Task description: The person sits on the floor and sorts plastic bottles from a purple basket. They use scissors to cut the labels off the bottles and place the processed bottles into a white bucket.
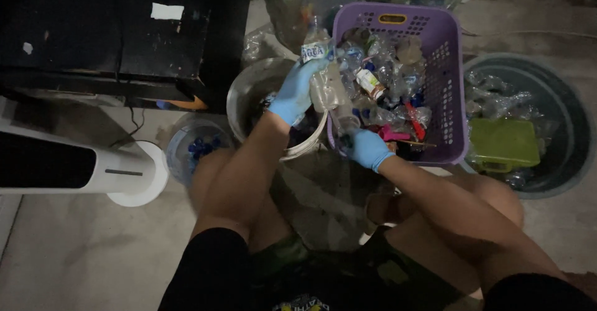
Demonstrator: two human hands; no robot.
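Note:
My left hand (293, 93), in a blue glove, grips a clear plastic bottle (323, 74) with a blue and white label, held above the near left corner of a purple plastic basket (449, 87). The basket is full of crushed clear bottles and bits of coloured plastic. Lower down, my right hand (368, 149), also in a blue glove, is closed on the bottom end of the same bottle at the basket's near rim. I sit low with my bare knees either side of the hands.
A grey metal bucket (245, 96) stands just left of the basket. A small tub of blue bottle caps (198, 148) lies further left, beside a white fan base (134, 177). A dark round basin (559, 130) at right holds clear bottles and a green container (502, 143). Black cabinet at back left.

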